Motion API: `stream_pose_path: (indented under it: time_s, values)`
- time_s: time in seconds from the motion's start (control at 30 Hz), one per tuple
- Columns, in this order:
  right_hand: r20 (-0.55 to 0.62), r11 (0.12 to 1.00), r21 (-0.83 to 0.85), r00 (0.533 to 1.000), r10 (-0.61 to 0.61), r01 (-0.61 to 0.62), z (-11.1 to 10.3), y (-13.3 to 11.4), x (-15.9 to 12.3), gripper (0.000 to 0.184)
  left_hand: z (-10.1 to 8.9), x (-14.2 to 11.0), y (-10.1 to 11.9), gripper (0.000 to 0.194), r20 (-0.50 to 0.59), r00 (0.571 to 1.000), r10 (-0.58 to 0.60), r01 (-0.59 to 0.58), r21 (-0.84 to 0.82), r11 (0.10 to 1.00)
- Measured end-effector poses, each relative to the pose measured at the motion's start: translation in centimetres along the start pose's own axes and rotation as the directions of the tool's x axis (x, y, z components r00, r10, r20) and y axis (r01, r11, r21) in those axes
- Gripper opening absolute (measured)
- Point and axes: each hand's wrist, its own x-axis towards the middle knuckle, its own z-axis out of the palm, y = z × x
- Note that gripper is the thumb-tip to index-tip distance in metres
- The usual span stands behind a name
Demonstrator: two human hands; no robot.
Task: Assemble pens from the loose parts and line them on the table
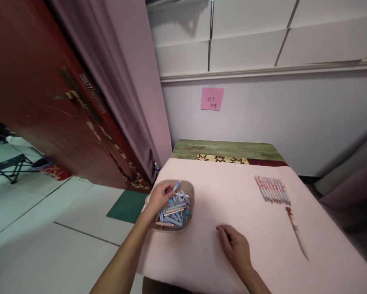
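A beige plastic basket stands at the left of the table, filled with blue, white and peach pen parts. Over its far side, my left hand pinches a short blue pen part between thumb and fingers, its tip pointing up. My right hand rests loosely curled near the table's front, with nothing visible in it. To its right lies a single pen with a reddish top and a cream, pointed body. Beyond that pen is a neat row of several printed pens, side by side.
A pink cloth covers most of the table, leaving a green patterned strip at the back. A pink note hangs on the wall. Left are a red-brown door, a curtain and a green floor mat.
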Motion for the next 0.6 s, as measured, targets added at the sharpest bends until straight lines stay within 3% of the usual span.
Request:
stream_pose_path:
  time_s: [0.1, 0.17, 0.23, 0.33, 0.4, 0.43, 0.6]
  values:
    - [-0.003, 0.998, 0.051, 0.999, 0.042, -0.042, -0.1, -0.1, 0.1, 0.033, 0.1, -0.6, 0.1, 0.030, -0.101, 0.991, -0.084, 0.045, -0.340, 0.939]
    - [0.007, 0.986, 0.140, 0.996, 0.093, -0.093, -0.2, -0.6, 0.5, 0.034, 0.5, -1.2, 0.3, 0.034, -0.103, 0.984, -0.143, 0.074, -0.490, 0.869]
    - [0.030, 0.959, 0.250, 0.991, 0.133, -0.137, -0.4, -1.9, 1.2, 0.037, 0.9, -1.9, 0.8, 0.033, -0.060, 0.981, -0.186, 0.114, -0.597, 0.794]
    - [0.072, 0.923, 0.367, 0.992, 0.099, -0.119, -0.5, -5.0, 3.1, 0.038, 1.6, -2.8, 1.9, 0.028, 0.057, 0.959, -0.277, 0.208, -0.806, 0.554]
    - [0.102, 0.913, 0.401, 0.994, 0.038, -0.076, -0.5, -7.4, 4.5, 0.036, 2.0, -3.4, 2.8, 0.028, 0.140, 0.945, -0.294, 0.256, -0.878, 0.404]
    - [0.118, 0.920, 0.388, 0.993, 0.008, -0.053, -0.3, -8.5, 5.3, 0.035, 2.3, -3.6, 3.2, 0.028, 0.167, 0.944, -0.284, 0.269, -0.888, 0.374]
    - [0.225, 0.951, 0.309, 0.973, -0.046, -0.027, 1.6, -11.8, 7.3, 0.032, 3.5, -4.4, 3.8, 0.028, 0.190, 0.955, -0.226, 0.262, -0.899, 0.350]
